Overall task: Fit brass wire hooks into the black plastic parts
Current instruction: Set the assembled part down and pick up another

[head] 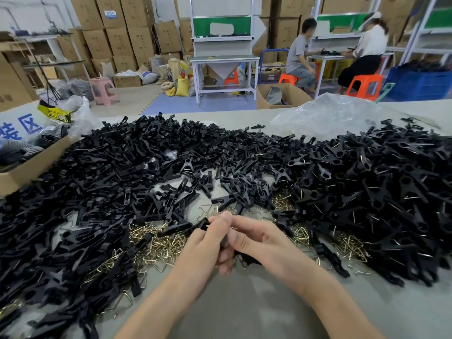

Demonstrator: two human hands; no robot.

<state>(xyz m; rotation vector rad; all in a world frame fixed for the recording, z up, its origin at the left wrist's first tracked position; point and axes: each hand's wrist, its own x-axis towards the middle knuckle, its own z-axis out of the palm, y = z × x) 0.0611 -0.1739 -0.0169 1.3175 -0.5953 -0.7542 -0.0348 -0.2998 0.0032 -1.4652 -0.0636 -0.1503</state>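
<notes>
My left hand (208, 243) and my right hand (266, 243) meet over the table's near middle, both with fingers curled round one black plastic part (203, 224) whose end sticks out above my left thumb. Any wire hook in the grip is hidden by my fingers. A huge heap of loose black plastic parts (151, 162) covers the table from left to right. Brass wire hooks (161, 248) lie in a scattered layer just beyond my hands, with more of them at the right (349, 245).
A cardboard box (27, 167) with grey items stands at the table's left edge. A crumpled clear plastic bag (327, 116) lies at the back right. Bare grey tabletop (244, 304) shows between my forearms. Two people sit at benches far behind.
</notes>
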